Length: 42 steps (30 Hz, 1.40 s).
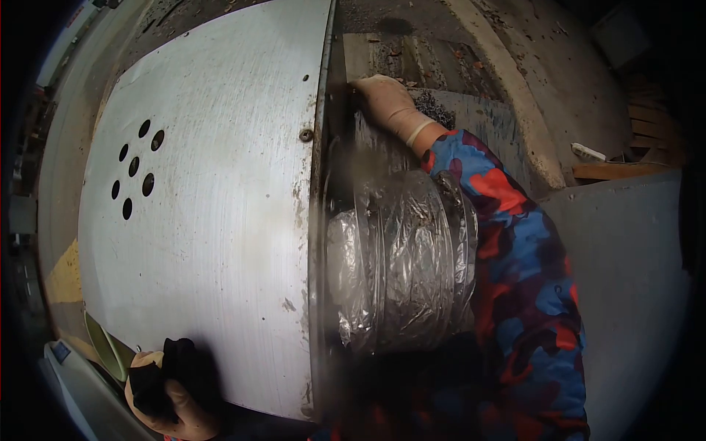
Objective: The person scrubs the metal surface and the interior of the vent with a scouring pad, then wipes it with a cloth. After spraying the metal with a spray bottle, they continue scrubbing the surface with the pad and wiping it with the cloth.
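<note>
A large pale metal panel [220,198] with a cluster of round holes fills the left and middle of the view. My left hand [180,411] is at its lower left edge, fingers closed round a crumpled black cloth-like piece [180,360]. Beyond the panel's right edge, my right hand [386,103] reaches forward in a light glove, its fingers curled at the dark gap beside the panel. The fingertips are hidden, so what they hold cannot be made out. Beneath my right forearm lies a ribbed cylinder wrapped in clear plastic [412,264].
A grey flat surface [618,294] stands at the right, with a wooden piece [625,170] and a small white object [588,152] behind it. Weathered boards [426,62] lie past my right hand. A green rim [107,345] shows near my left hand.
</note>
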{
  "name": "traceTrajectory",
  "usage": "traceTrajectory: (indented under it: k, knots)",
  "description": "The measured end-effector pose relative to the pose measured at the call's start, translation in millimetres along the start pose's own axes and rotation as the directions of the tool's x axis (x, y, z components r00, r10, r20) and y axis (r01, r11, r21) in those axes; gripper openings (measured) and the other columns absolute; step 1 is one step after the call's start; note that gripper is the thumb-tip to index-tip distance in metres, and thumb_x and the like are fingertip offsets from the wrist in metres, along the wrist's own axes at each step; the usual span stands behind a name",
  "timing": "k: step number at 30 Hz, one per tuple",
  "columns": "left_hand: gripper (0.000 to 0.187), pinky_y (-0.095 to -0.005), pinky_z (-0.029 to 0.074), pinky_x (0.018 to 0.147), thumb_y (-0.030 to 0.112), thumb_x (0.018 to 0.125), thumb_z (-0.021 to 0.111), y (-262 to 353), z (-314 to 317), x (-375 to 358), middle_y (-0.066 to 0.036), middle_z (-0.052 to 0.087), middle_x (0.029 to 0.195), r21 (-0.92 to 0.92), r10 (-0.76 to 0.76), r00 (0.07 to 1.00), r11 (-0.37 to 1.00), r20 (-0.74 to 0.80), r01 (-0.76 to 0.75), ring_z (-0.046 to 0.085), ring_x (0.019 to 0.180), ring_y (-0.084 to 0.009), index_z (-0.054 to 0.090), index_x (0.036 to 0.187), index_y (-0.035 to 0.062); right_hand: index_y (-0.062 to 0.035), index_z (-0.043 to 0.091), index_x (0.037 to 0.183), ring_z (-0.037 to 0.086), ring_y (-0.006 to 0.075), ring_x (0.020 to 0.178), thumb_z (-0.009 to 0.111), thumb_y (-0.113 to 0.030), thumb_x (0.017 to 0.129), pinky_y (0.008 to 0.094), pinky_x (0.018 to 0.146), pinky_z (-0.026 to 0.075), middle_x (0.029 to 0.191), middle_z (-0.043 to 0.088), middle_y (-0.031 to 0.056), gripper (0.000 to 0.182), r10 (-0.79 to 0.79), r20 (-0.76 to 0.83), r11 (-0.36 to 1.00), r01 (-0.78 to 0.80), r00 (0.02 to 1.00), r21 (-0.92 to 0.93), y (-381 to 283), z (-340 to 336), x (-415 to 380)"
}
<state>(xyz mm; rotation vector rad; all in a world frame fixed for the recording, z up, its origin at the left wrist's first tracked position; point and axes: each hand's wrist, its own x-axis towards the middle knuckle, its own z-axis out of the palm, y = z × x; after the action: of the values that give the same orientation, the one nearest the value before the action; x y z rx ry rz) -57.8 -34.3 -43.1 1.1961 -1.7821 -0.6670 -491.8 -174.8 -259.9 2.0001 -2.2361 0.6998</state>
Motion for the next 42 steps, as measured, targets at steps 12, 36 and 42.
traceTrajectory:
  k: [12,36,42]
  knots:
    - [0.014,-0.0413,0.045,0.050,0.000,0.089,0.060,-12.2,5.5,1.8,-0.011,0.049,0.071,-0.032,0.165,0.978,0.985,-0.124,-0.171,0.049,0.055,-0.0254,0.046,0.087,-0.0017,-0.0115,0.067,0.100,0.063,0.0319,0.099,0.062,-0.023,0.078,0.0425,0.085,0.049,0.098,0.067,0.0133,0.025,-0.219,0.530,0.971,0.234,0.819,0.040,-49.5,-58.0,-52.5]
    - [0.024,-0.0413,0.052,0.072,0.000,0.086,0.057,-5.9,16.0,-4.5,-0.019,0.062,0.090,0.145,0.173,0.956,0.979,-0.237,-0.141,0.060,0.075,-0.0289,0.052,0.108,-0.0088,0.0006,0.053,0.105,0.062,0.0332,0.089,0.058,-0.018,0.090,0.0404,0.079,0.049,0.094,0.063,0.0209,0.024,0.330,-0.485,0.667,0.164,0.810,0.727,-82.8,-81.5,29.9]
    - [0.022,-0.0435,0.054,0.072,-0.002,0.087,0.056,-4.9,15.6,-2.9,-0.020,0.062,0.090,0.150,0.191,0.967,0.975,-0.170,-0.166,0.061,0.075,-0.0309,0.052,0.107,-0.0089,-0.0004,0.053,0.109,0.059,0.0377,0.101,0.050,-0.018,0.092,0.0412,0.087,0.046,0.107,0.061,0.0230,0.025,0.563,0.000,0.603,-0.411,0.826,0.684,-36.2,11.6,27.8]
